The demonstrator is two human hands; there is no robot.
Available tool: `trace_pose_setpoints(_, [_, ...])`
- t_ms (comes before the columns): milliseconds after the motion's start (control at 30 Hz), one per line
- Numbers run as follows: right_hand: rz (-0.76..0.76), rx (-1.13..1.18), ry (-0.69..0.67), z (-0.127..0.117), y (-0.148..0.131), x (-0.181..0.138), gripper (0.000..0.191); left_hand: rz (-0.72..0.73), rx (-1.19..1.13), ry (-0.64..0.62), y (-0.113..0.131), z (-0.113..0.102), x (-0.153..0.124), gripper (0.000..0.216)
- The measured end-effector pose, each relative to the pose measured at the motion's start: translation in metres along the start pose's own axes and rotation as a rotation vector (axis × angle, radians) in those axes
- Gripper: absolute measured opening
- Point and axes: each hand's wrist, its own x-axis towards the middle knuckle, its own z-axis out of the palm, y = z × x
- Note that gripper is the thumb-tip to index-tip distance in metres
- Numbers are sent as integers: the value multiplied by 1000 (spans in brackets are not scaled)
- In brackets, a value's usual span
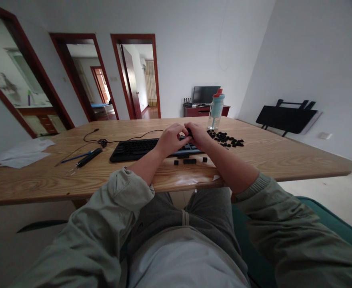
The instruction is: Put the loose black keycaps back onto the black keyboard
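I'm apparently working a black piece (189, 132) over the keyboard (134, 149), my right hand (199, 137) pinching it, my left hand (172, 140) curled close (its grip unclear), and the next move wants steadiness.

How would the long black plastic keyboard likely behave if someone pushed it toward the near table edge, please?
The long black plastic keyboard looks low and flat, so it would probably slide rather than tip. The thin black cable lies loosely bunched nearby and may trail along. Small black block-shaped keycaps lie in front and would likely be shoved ahead.
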Motion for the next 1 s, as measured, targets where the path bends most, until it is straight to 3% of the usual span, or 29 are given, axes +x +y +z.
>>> trace_pose_setpoints(133, [22, 11, 18, 1, -2, -1, 22, 15, -2, -7, 0, 0, 0, 9])
trace_pose_setpoints(267, [-2, 43, 19, -3, -3, 0, 25, -69, -23, 19, 1, -3, 1, 11])
trace_pose_setpoints(433, [-2, 70, -30, -10, -9, 0, 29, -219, -14, 104, -4, -9, 2, 19])
trace_pose_setpoints(633, [10, 68, -179, -13, -12, -4, 36, -308, -44, 97, -11, -12, 2, 22])
trace_pose_setpoints(800, [-42, 14, -255, -16, -8, -2, 36, -314, -67, 89, -15, -12, 1, 25])
trace_pose_setpoints(1000, [-93, -183, -194, -16, -11, -4, 38, -325, -83, 37, -13, -13, 1, 28])
